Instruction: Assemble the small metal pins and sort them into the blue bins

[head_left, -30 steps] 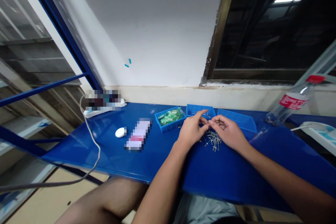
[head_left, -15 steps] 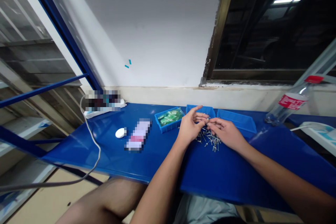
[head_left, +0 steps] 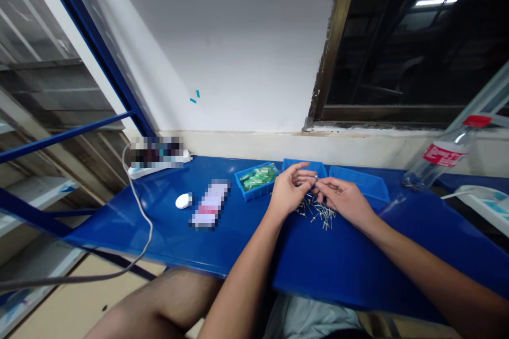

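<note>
Over a loose pile of pop rivets (head_left: 326, 216), my two hands meet at the fingertips. My left hand (head_left: 289, 190) pinches small metal rivets (head_left: 316, 177), whose heads show at the fingertips. From the right, my right hand (head_left: 345, 198) has thumb and forefinger closed at that same spot; whether it grips a rivet of its own is too small to tell. Right behind the hands stands a blue bin (head_left: 293, 164), partly covered by my left hand. A second blue bin (head_left: 260, 192) to the left holds green-and-clear plastic packets (head_left: 260, 176).
Another blue bin (head_left: 369, 190) lies to the right, beside a tilted plastic bottle (head_left: 443, 153) with a red cap. On the left of the blue table (head_left: 155, 243) are a phone-like pixelated object (head_left: 210, 204), a white round case (head_left: 183, 201), a power strip (head_left: 159, 168) and a grey cable (head_left: 149, 228).
The fingers of my right hand have shifted slightly at the left fingertips, and a rivet head shows more plainly there. Everything else stays in place.
</note>
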